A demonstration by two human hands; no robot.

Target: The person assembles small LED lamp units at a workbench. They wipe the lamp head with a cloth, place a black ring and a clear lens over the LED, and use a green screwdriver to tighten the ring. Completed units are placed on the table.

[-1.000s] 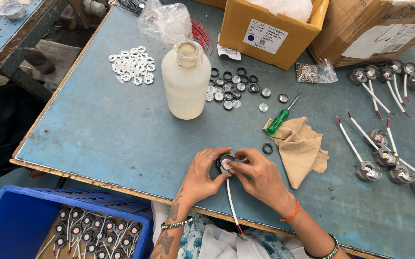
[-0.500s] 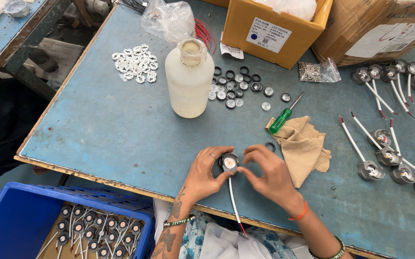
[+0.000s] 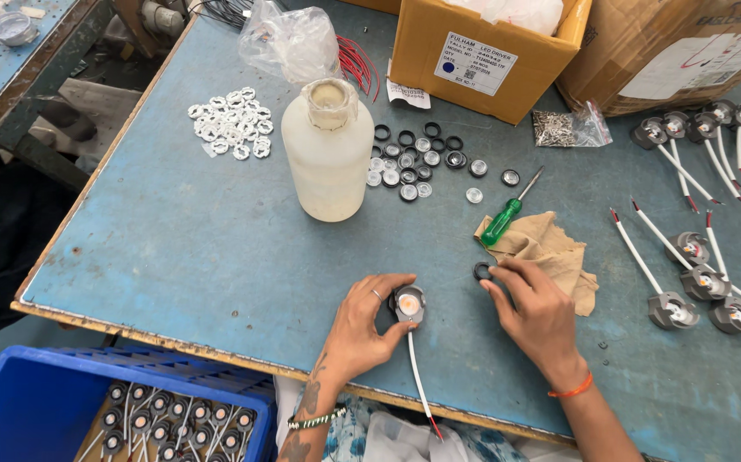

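My left hand (image 3: 364, 328) grips a small round lamp fitting (image 3: 409, 304) with an orange centre, resting on the blue table (image 3: 182, 231); its white wire (image 3: 418, 379) runs back over the near edge. My right hand (image 3: 535, 310) has come off the fitting and pinches a small black ring (image 3: 481, 271) lying on the table just right of it, beside a tan cloth (image 3: 546, 248).
A white plastic bottle (image 3: 329, 151) stands mid-table. Behind it lie white rings (image 3: 229, 124), black rings and lenses (image 3: 422, 158), a green screwdriver (image 3: 507, 214), cardboard boxes (image 3: 482, 51). Wired fittings (image 3: 700, 274) lie right. A blue crate (image 3: 71, 411) of fittings sits lower left.
My right hand left the lamp fitting and moved right to the black ring by the cloth. My left hand stays on the fitting.
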